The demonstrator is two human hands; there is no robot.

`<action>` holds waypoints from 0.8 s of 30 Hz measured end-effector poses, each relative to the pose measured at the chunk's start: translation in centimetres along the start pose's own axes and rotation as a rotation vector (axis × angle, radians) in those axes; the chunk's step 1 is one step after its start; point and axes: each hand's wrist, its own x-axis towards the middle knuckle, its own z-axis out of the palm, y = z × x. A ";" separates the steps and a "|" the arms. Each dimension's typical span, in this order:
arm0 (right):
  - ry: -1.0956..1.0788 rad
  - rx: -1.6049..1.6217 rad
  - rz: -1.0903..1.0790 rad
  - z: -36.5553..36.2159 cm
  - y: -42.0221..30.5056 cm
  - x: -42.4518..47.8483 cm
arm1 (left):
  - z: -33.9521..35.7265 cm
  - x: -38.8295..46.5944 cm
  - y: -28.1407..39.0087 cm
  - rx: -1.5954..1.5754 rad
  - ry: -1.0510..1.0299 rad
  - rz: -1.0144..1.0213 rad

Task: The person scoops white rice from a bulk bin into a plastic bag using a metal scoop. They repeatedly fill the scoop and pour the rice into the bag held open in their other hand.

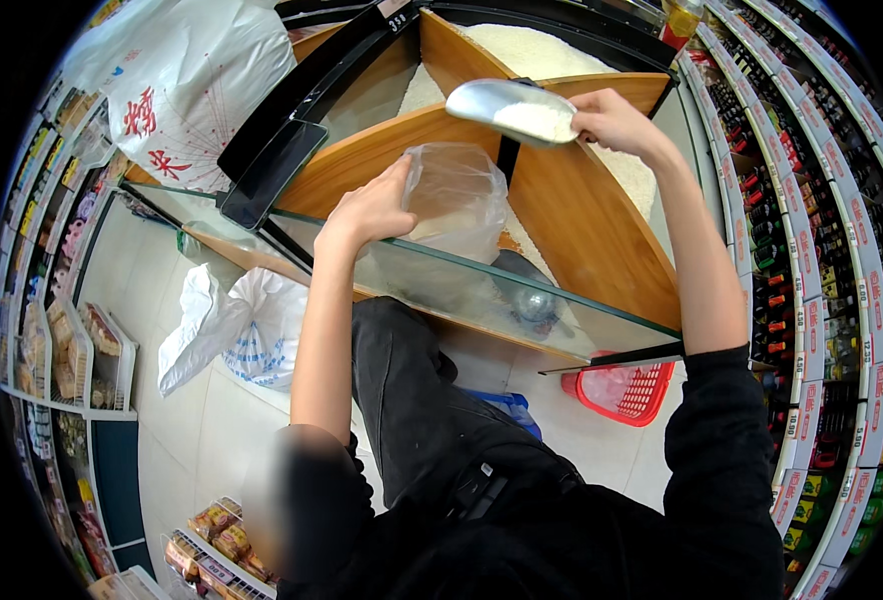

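Observation:
My right hand [612,124] grips a metal scoop [475,101] by its handle end, above the wooden dividers. White rice [535,120] lies heaped in the scoop's near half. At the mouth of a clear plastic bag [460,184], my left hand [370,206] has its fingers on the left rim and its thumb apart, over the glass edge. Held upright inside a bin compartment, the bag gapes upward, with some pale contents low in it. The scoop is up and to the right of the bag, apart from it.
Wooden dividers [591,217] split the bin, with a glass front panel [486,281]. Behind the glass lies a shiny round metal object [535,304]. A large printed sack [186,97] stands at left, a tied white bag [261,330] below. A red basket [625,394] sits on the floor; bottle shelves [801,300] line the right.

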 end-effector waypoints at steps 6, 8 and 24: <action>-0.185 -0.284 -0.006 4.9 -2.7 -0.6 | -0.1 -0.1 -0.1 -0.016 -0.023 -0.024; -0.208 -0.316 -0.013 7.0 -2.5 -0.5 | 0.1 0.0 -0.1 -0.004 0.026 0.024; 0.314 -0.803 -0.665 10.5 -2.9 -0.6 | -0.2 0.2 0.2 0.002 -0.075 -0.043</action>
